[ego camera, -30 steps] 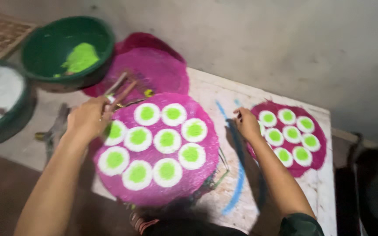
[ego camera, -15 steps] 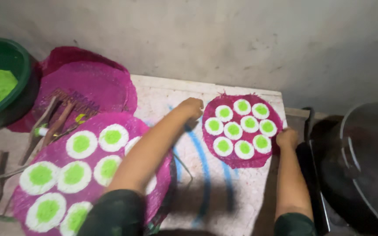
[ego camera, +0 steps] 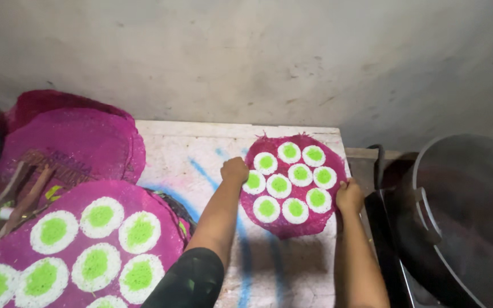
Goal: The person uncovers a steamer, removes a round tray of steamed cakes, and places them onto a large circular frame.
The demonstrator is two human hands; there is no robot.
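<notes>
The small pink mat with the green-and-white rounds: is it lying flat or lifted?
Cannot tell for sure. The small pink mat looks flat, but both hands, left and right, grip its edges.

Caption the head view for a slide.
Both hands, left hand and right hand, grip opposite edges of a magenta round mat dotted with white-and-green discs.
</notes>
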